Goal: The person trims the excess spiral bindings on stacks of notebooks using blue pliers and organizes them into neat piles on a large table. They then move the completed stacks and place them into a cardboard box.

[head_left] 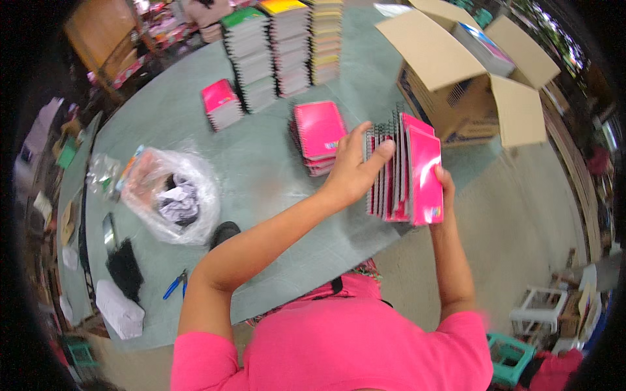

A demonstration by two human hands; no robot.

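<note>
Holding a bunch of pink notebooks (pixel 407 173) upright above the near right edge of the table (pixel 261 163), I see both hands clamped on it from opposite sides. The left hand (pixel 352 173) presses flat against the spiral-bound side, thumb toward me and fingers (pixel 381 151) curled over the black wire coils. The right hand (pixel 445 186) closes on the outer cover from the right, only its fingertips showing past the pink card. Neither hand is spread wide; each is shut on the bunch, squeezing the books together.

I judge the bunch moderately heavy for its size, since paper adds up. Each book is stiff enough on edge, yet loose as a group: the glossy covers look slippery and could slide past one another if the squeeze eases. The wire coils give the surest purchase, as they catch the fingers, while the covers would crease at the corners rather than break. Taking hold across both flat faces, as here, seems to me the safest way.

Further in, near the table's middle, lies a stack (pixel 318 133) of like pink books, with a smaller pile (pixel 222 104) to its left and tall piles (pixel 280 49) along the far edge. An open carton (pixel 476 91) stands at the far right corner; a plastic bag (pixel 173 195) and blue pliers (pixel 175 285) sit toward the left edge.
</note>
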